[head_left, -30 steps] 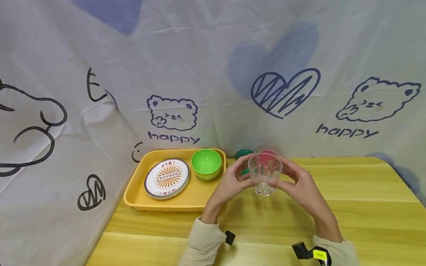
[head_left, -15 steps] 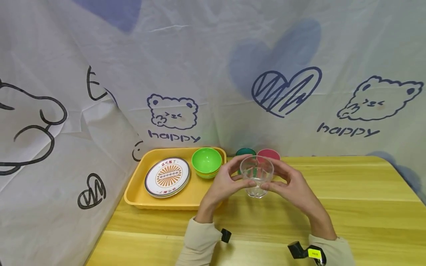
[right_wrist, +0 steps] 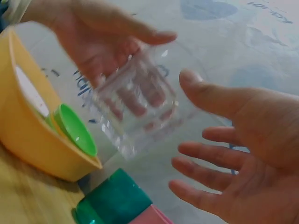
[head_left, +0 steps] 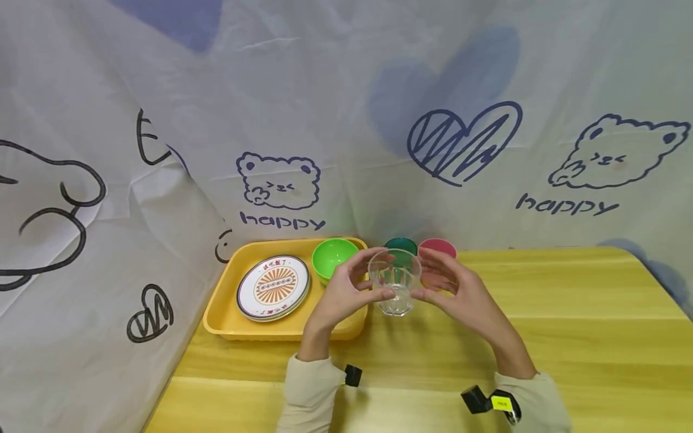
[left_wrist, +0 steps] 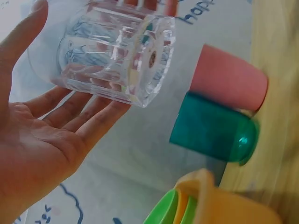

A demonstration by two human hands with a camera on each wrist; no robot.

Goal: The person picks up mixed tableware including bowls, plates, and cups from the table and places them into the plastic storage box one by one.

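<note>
A clear faceted plastic cup [head_left: 395,291] hangs upright above the table, between two hands. My left hand [head_left: 341,297] holds it, thumb on the near side and fingers round the far side; its palm [left_wrist: 42,149] shows in the left wrist view. Beside the cup's other side is my right hand [head_left: 460,294], fingers spread. In the right wrist view those fingers [right_wrist: 201,163] stand apart from the cup, the thumb tip close to its rim. Behind the cup, a teal cup [left_wrist: 212,128] and a pink cup [left_wrist: 229,79] stand side by side.
A yellow tray [head_left: 319,325] lies to the left, with a stack of patterned plates [head_left: 274,287] and a stack of green and yellow bowls [head_left: 331,258]. A printed cloth [head_left: 346,120] hangs behind the wooden table [head_left: 568,313].
Both hands and the clear cup have moved left, toward the tray. The right hand's fingers have come away from the cup. The teal and pink cups show more behind it.
</note>
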